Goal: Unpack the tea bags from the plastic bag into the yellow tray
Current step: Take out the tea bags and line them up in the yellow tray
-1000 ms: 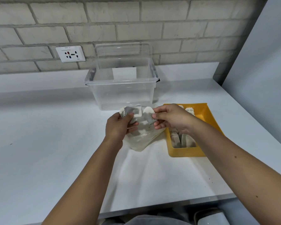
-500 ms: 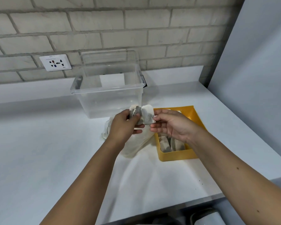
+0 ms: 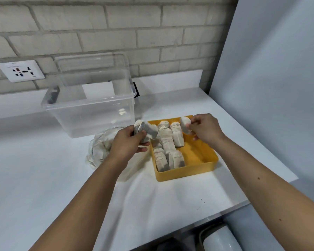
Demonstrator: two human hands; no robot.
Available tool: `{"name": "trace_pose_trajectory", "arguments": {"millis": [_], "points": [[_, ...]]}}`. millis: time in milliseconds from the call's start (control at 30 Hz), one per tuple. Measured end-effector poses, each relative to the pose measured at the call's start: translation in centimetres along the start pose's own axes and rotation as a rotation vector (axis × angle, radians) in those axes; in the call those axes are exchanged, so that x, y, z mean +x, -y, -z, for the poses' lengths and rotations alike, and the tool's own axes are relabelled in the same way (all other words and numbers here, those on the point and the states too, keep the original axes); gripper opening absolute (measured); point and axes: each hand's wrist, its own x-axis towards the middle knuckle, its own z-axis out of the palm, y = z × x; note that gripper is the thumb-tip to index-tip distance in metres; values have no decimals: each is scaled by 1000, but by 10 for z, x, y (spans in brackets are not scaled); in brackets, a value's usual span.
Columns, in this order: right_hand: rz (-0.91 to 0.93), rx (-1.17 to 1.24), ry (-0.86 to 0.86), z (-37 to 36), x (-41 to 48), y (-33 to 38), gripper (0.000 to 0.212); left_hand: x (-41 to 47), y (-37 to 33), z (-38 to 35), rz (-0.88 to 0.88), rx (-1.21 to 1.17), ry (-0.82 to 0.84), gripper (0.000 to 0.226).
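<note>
With left hand (image 3: 129, 143) gripping spare tea bags (image 3: 148, 130) at yellow tray's (image 3: 186, 173) 10 o'clock, right hand (image 3: 206, 129) pinches single tea bag (image 3: 185, 125) above its 12 o'clock end, presumably for placement.

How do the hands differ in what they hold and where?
The left hand grips a bunch of tea bags; the right hand pinches a single tea bag. The left hand is over the plastic bag, the right hand over the far end of the yellow tray. Both hold tea bags.
</note>
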Motion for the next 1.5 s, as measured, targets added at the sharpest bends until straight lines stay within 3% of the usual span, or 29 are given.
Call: {"name": "trace_pose_trajectory", "arguments": {"millis": [100, 300, 800, 900, 1000, 1067, 1167, 1267, 1367, 1500], "points": [[-25, -190, 147, -7, 3, -15, 10, 0, 2, 1, 16, 0, -3, 13], [-141, -215, 384, -16, 10, -21, 17, 0, 2, 1, 14, 1, 15, 13], [-57, -311, 235, -51, 26, -35, 7, 0, 7, 1, 36, 21, 26, 12], [-48, -354, 227, -50, 23, -33, 11, -1, 8, 2, 32, 27, 49, 11], [42, -399, 105, -40, 13, -22, 25, -4, 6, 1, 43, -20, 76, 14], [144, -243, 20, -31, 1, -7, 28, -7, 4, -1, 50, -57, 98, 13], [184, 110, 191, -20, -23, 19, 22, -9, 3, -6, 46, -62, 132, 10], [253, 97, 337, -19, -37, 34, 17, -11, -1, -14, 40, -84, 178, 9], [273, -9, 347, -21, -35, 36, 11, -13, -3, -17, 20, -101, 193, 12], [205, 63, 251, -12, -22, 27, 9, -15, 4, -11, 18, -110, 147, 13]]}}
